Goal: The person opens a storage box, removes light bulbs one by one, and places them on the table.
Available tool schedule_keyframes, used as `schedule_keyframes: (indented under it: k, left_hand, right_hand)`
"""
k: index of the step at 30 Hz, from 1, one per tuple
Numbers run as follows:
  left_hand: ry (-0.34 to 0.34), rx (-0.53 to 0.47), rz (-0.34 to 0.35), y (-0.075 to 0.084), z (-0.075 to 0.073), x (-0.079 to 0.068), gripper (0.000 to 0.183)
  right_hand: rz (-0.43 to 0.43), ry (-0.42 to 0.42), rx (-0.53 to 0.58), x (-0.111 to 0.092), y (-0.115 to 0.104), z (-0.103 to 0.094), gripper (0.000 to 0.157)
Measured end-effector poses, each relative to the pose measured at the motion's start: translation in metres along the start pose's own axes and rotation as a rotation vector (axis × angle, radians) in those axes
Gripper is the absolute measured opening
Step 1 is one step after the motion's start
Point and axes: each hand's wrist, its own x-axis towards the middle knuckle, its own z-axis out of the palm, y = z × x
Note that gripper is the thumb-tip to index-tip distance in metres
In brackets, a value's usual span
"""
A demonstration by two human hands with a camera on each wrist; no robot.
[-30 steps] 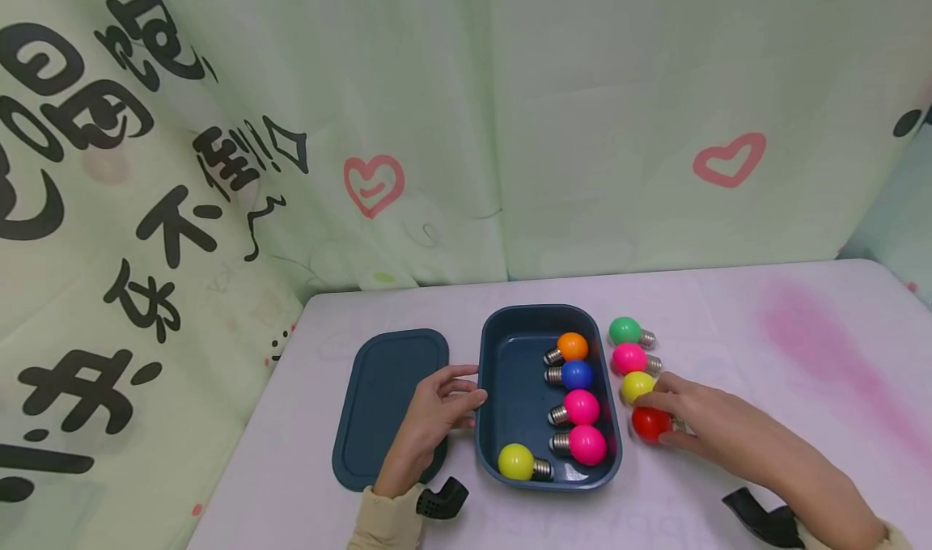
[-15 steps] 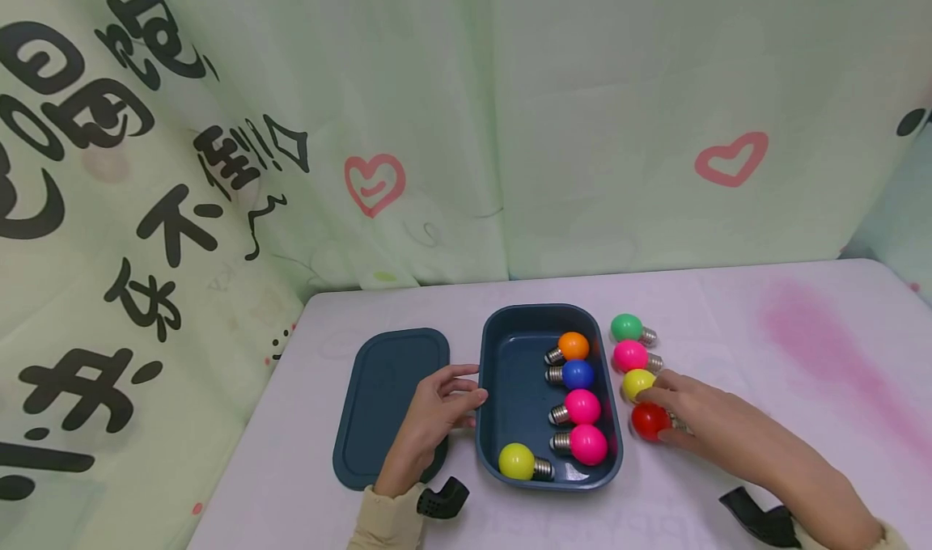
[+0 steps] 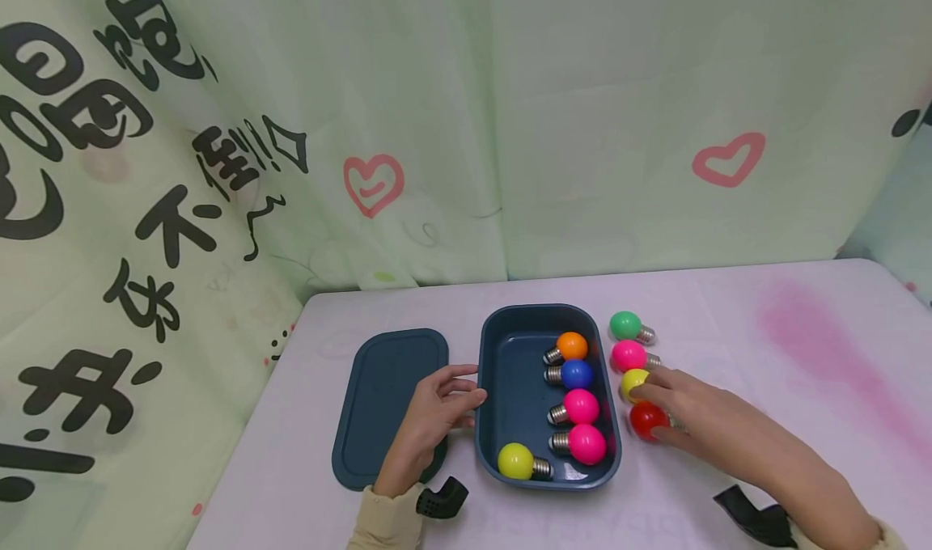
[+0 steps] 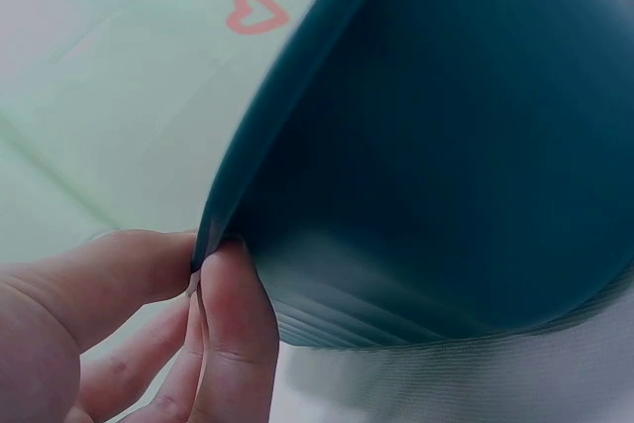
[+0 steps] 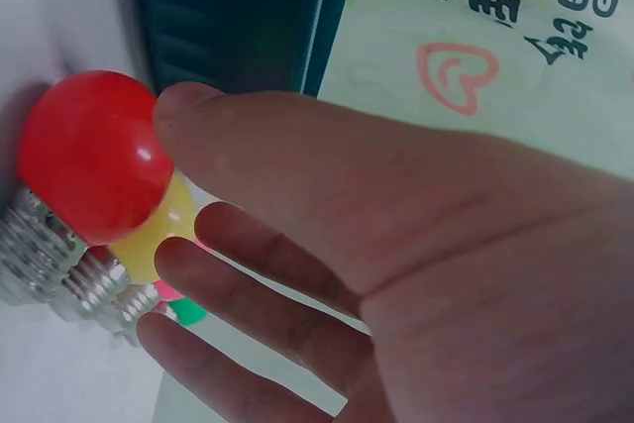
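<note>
A dark blue box (image 3: pixel 502 323) holds several coloured light bulbs: orange, blue, yellow and two pink. My left hand (image 3: pixel 439 408) pinches its left rim between thumb and finger, as the left wrist view shows on the box wall (image 4: pixel 297 96). Right of the box lies a column of bulbs: green (image 3: pixel 624 325), pink (image 3: pixel 628 356), yellow (image 3: pixel 633 385) and red (image 3: pixel 646 421). Over the nearer two is my right hand (image 3: pixel 692 412), fingers extended and apart. In the right wrist view its thumb tip is right at the red bulb (image 5: pixel 94 156), and its fingers reach beside the yellow bulb (image 5: pixel 158 235).
A dark blue lid (image 3: pixel 389 396) lies flat left of the box, partly behind my left hand. A pale cloth covers the table (image 3: pixel 728 315). Behind it hangs a pale green curtain (image 3: pixel 582 129) with black writing and red hearts.
The right hand has shifted slightly left over the red and yellow bulbs, its fingers covering more of the yellow one. My left hand and the box stay put.
</note>
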Motion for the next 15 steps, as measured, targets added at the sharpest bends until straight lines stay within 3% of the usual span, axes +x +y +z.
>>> schedule_keyframes:
  k: [15]
  left_hand:
    - [-0.005, -0.002, 0.007, 0.000, 0.000, 0.000, 0.047]
  right_hand:
    - [-0.050, 0.068, -0.014, 0.007, -0.026, -0.011, 0.043]
